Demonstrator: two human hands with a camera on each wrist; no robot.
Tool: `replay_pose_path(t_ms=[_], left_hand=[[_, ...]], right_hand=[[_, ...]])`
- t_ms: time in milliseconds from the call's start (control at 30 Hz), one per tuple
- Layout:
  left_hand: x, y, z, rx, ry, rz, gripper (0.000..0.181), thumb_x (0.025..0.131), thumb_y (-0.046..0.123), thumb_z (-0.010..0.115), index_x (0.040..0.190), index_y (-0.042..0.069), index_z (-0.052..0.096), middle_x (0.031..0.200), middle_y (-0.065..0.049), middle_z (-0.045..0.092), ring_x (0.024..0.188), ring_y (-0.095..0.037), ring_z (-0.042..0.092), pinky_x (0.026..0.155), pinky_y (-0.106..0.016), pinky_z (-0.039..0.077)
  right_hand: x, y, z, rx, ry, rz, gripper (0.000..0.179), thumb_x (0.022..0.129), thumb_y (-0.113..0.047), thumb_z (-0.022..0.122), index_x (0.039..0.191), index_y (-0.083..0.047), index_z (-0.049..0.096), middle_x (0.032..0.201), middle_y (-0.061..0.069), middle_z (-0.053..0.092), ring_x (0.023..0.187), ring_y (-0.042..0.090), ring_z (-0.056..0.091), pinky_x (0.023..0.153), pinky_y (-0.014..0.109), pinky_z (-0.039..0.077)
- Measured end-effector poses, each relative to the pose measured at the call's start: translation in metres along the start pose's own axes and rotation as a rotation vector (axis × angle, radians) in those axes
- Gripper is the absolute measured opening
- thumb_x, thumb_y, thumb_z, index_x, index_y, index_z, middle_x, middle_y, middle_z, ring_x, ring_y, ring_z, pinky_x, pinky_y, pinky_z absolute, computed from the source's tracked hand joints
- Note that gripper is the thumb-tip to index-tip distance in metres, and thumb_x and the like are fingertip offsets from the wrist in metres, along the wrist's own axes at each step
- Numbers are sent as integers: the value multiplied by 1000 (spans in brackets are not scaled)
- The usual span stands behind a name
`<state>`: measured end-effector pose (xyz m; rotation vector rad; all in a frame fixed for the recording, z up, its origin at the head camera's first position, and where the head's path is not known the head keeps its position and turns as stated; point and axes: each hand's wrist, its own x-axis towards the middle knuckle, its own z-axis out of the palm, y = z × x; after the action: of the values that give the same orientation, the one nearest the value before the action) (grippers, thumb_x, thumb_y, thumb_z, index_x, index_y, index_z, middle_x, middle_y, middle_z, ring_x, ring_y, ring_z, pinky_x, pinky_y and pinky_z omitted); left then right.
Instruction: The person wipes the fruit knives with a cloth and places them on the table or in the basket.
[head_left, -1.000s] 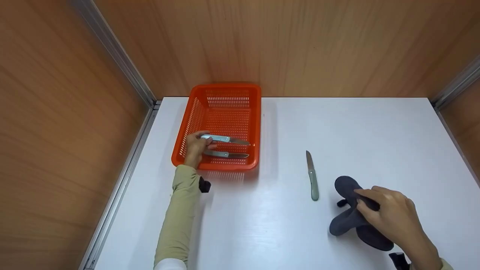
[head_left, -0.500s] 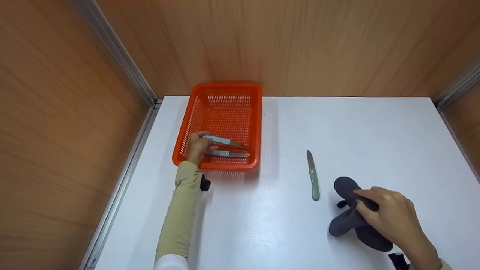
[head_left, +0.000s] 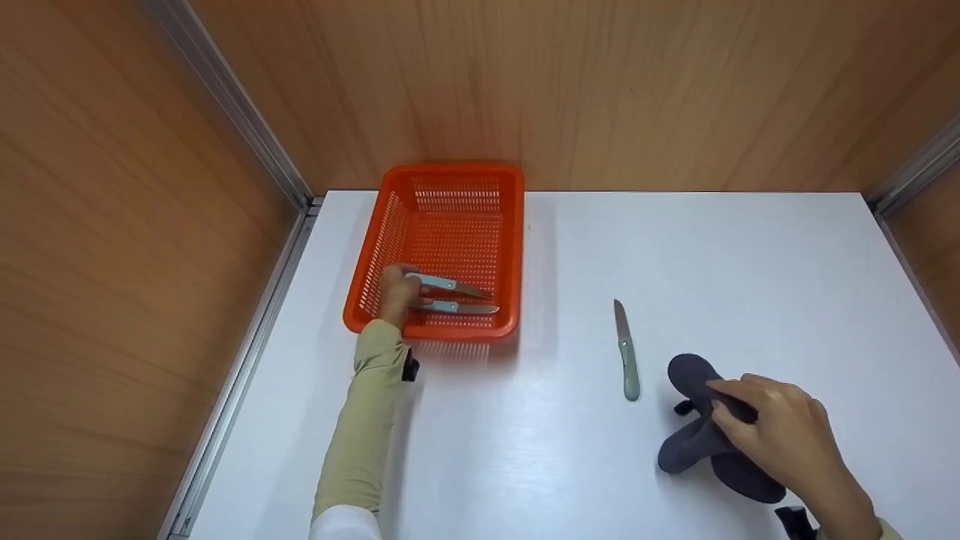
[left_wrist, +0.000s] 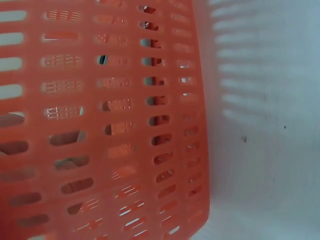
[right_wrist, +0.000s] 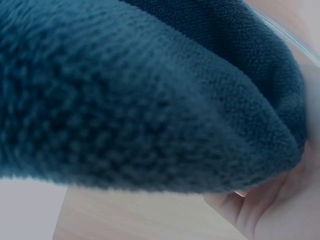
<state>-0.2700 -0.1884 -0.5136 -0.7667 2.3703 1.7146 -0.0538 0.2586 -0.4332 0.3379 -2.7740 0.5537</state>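
Note:
My left hand (head_left: 397, 289) reaches over the near left rim of an orange plastic basket (head_left: 517, 225) and grips the pale blue handle of a small knife (head_left: 442, 283), blade pointing right. A similar knife (head_left: 461, 307) lies just in front of it inside the basket, its handle end partly covered by my fingers. In the left wrist view the slotted basket wall (left_wrist: 135, 120) hides the hand. My right hand (head_left: 784, 424) pinches a bunched dark towel (head_left: 694, 375) over the table; the right wrist view is mostly filled by its terry pile (right_wrist: 125, 110).
A third knife (head_left: 628, 360) with a green-grey handle lies on the white table (head_left: 510, 450) between basket and towel, blade pointing away. Wooden panels (head_left: 585, 97) close off the back and both sides, and the basket stands close to the back one.
My left hand has shifted slightly right inside the basket, and the blade of the gripped knife has dipped toward the one in front. My right hand and the towel have hardly moved.

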Motion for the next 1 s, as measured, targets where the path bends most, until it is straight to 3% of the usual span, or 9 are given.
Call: replay_pose_path(t_ms=[167, 267, 467, 633, 767, 900, 1000], left_hand=[[0, -2, 1, 138, 28, 1, 36, 87, -4, 45, 122, -7, 52, 105, -23, 59, 84, -35, 66, 69, -40, 59], [-2, -3, 0, 197, 28, 24, 40, 84, -4, 47, 123, -6, 53, 114, -21, 57, 96, -32, 60, 75, -40, 58], [-5, -1, -1, 236, 16, 54, 40, 85, -2, 47, 125, -6, 52, 120, -22, 55, 105, -31, 54, 90, -42, 51], [-6, -2, -3, 241, 25, 74, 43, 84, -1, 47, 126, -6, 50, 120, -22, 55, 107, -32, 53, 93, -43, 48], [-6, -4, -4, 220, 39, 84, 42, 84, 0, 48, 125, -4, 51, 118, -20, 54, 99, -29, 53, 81, -38, 51], [-6, -3, -5, 155, 91, 111, 38, 83, -1, 47, 121, -1, 56, 113, -17, 55, 90, -27, 55, 65, -33, 50], [-7, -1, -5, 94, 164, 185, 34, 83, -4, 49, 115, -1, 60, 111, -15, 58, 90, -24, 55, 66, -30, 48]], right_hand=[[-2, -2, 0, -1, -8, 9, 22, 67, -5, 72, 88, -11, 77, 59, -12, 41, 50, 7, 31, 42, 21, 23], [-3, -1, 0, 1, -9, 13, 22, 67, -5, 72, 87, -11, 77, 59, -12, 42, 50, 7, 31, 42, 21, 23], [-4, -2, 0, 2, -22, 31, 21, 68, -5, 72, 88, -10, 76, 59, -11, 44, 50, 9, 33, 42, 21, 25], [-4, -3, 0, 10, -37, 49, 22, 68, -4, 73, 89, -10, 76, 59, -9, 46, 51, 9, 34, 42, 22, 25], [-4, -2, 1, 12, -41, 57, 23, 68, -4, 73, 90, -10, 76, 60, -9, 46, 50, 9, 33, 42, 22, 25], [-5, -1, 0, 13, -31, 46, 22, 68, -4, 74, 89, -10, 76, 60, -10, 46, 50, 9, 33, 42, 21, 25], [-5, 1, -2, 14, -20, 38, 23, 67, -4, 74, 89, -11, 77, 60, -11, 45, 51, 8, 32, 42, 22, 24]])
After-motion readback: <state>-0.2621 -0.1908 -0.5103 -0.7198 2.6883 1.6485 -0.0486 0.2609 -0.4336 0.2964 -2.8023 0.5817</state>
